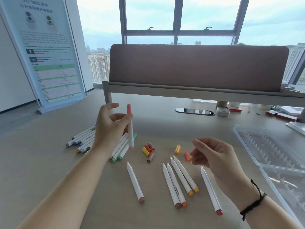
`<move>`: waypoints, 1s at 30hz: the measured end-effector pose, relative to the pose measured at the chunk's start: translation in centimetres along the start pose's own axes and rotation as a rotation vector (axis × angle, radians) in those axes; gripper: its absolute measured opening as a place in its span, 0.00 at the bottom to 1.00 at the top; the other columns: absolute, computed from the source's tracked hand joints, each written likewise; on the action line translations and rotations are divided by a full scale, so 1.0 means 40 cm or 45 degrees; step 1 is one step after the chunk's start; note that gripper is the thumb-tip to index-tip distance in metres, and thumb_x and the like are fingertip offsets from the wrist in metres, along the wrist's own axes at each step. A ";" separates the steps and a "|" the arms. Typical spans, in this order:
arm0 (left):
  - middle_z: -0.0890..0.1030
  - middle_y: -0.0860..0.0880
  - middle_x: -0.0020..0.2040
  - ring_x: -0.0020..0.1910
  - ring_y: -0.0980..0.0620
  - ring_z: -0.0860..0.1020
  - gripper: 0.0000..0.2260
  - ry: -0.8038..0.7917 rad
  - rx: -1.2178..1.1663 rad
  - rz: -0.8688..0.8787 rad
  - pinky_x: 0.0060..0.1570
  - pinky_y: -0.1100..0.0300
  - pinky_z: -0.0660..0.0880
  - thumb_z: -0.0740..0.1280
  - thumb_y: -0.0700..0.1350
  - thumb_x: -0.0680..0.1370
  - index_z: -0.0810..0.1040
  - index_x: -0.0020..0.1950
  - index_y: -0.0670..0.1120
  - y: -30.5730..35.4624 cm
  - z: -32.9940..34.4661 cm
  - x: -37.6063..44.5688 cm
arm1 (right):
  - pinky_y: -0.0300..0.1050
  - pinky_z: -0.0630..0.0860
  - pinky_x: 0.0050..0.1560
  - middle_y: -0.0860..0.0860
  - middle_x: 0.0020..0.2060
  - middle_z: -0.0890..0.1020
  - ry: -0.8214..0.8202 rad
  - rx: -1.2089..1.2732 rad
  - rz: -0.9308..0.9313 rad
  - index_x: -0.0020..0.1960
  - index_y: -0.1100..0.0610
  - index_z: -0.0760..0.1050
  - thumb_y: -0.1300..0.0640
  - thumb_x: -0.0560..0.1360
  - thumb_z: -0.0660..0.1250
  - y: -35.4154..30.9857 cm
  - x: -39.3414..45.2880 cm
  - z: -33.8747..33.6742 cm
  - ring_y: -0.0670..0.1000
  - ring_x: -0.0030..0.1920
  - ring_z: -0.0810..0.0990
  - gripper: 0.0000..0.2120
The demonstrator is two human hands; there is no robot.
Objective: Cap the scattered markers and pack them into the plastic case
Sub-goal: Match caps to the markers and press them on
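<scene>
Left hand (110, 128) raised above the desk, pinching a capped pink marker (130, 128) roughly upright, cap end up, between thumb and fingers. Right hand (212, 154) hovering lower right, fingers loosely curled, holding nothing, fingertips just beside a loose orange cap (187, 156). Black cord bracelet (254, 204) on right wrist.

Under and behind left hand: pile of capped markers (82, 141) lying fanned on the desk (49, 162), more capped ones (121, 150) just right of the wrist.

Between the hands: cluster of loose caps (148, 150), red, yellow, brown, touching one another; a yellow-orange cap (177, 149) apart to the right.

Near edge: six uncapped white markers flat, tips pointing away. One alone at left (135, 184), four side by side in the middle (179, 182), one under right hand (210, 190).

Clear plastic case (272, 151) open at far right, ribbed tray showing, no markers seen in it.

Behind: brown desk divider (198, 66), window, standing poster (49, 52) at left.
</scene>
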State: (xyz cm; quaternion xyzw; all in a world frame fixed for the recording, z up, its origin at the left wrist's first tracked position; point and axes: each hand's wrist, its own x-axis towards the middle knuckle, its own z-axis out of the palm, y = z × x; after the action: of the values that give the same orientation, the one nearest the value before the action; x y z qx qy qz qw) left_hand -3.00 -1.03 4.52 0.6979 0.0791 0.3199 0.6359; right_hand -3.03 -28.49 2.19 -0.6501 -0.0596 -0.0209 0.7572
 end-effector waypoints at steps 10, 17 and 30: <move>0.83 0.51 0.43 0.45 0.50 0.81 0.04 -0.271 1.159 0.228 0.43 0.57 0.77 0.73 0.47 0.75 0.82 0.46 0.48 -0.135 -0.044 0.053 | 0.44 0.80 0.29 0.61 0.30 0.81 0.017 -0.061 0.048 0.45 0.68 0.81 0.65 0.77 0.70 0.016 0.006 0.000 0.54 0.28 0.78 0.06; 0.83 0.48 0.49 0.46 0.49 0.78 0.06 -0.183 1.238 0.171 0.46 0.55 0.77 0.72 0.48 0.76 0.82 0.50 0.49 -0.126 -0.049 0.057 | 0.44 0.80 0.30 0.60 0.30 0.81 0.005 -0.083 0.050 0.44 0.67 0.82 0.64 0.77 0.70 0.024 0.009 0.000 0.55 0.28 0.78 0.06; 0.45 0.48 0.82 0.81 0.45 0.44 0.33 -0.759 1.699 -0.223 0.77 0.47 0.44 0.41 0.64 0.82 0.45 0.82 0.48 -0.158 -0.036 0.065 | 0.44 0.80 0.30 0.59 0.29 0.82 0.022 -0.106 0.042 0.43 0.66 0.82 0.63 0.77 0.71 0.018 0.011 -0.004 0.54 0.28 0.78 0.06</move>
State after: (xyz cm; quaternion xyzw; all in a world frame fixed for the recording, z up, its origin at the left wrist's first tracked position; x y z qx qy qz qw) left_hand 0.13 2.64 -0.54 0.9849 0.1362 -0.0515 0.0938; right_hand -2.51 -28.53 1.50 -0.6818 -0.0417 -0.0165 0.7302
